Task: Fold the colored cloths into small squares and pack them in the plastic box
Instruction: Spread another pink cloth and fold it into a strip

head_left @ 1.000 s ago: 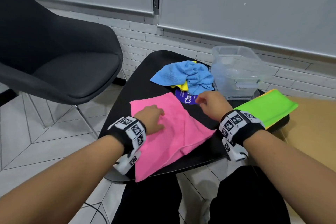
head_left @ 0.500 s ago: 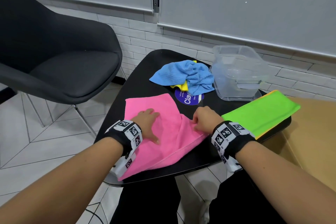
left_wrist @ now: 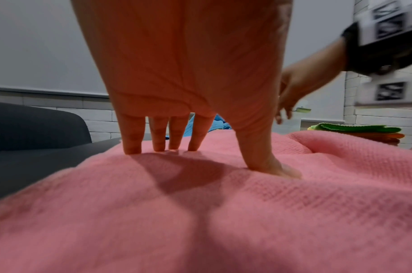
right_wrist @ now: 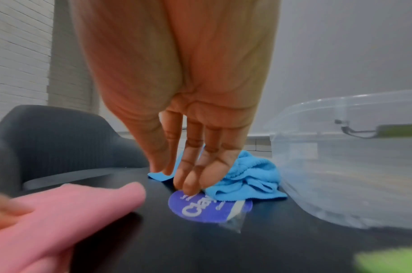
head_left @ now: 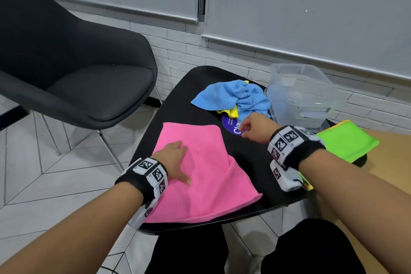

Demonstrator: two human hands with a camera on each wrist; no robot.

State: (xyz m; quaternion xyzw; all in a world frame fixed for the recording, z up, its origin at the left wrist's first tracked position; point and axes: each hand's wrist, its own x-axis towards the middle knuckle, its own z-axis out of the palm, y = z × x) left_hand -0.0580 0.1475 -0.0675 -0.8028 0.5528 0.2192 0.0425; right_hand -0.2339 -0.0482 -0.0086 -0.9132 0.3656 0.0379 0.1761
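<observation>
Left hand (head_left: 175, 158) flat on pink cloth (head_left: 206, 176), fingers (left_wrist: 132, 140) straight and spread, thumb pressing the fabric too. Pink cloth lies on the near-left of the table (head_left: 189, 87), near edge at the table's rim, right part rumpled. Right hand (head_left: 258, 128) hangs above a purple round sticker (right_wrist: 209, 208), fingers loosely extended, holding nothing, apart from the pink cloth. Blue cloth (head_left: 233, 98) crumpled at the far side, over a yellow cloth (head_left: 231, 113), just beside the clear plastic box (head_left: 311, 87). Green cloth (head_left: 347, 142) folded flat on the right, orange layers under it in the left wrist view.
</observation>
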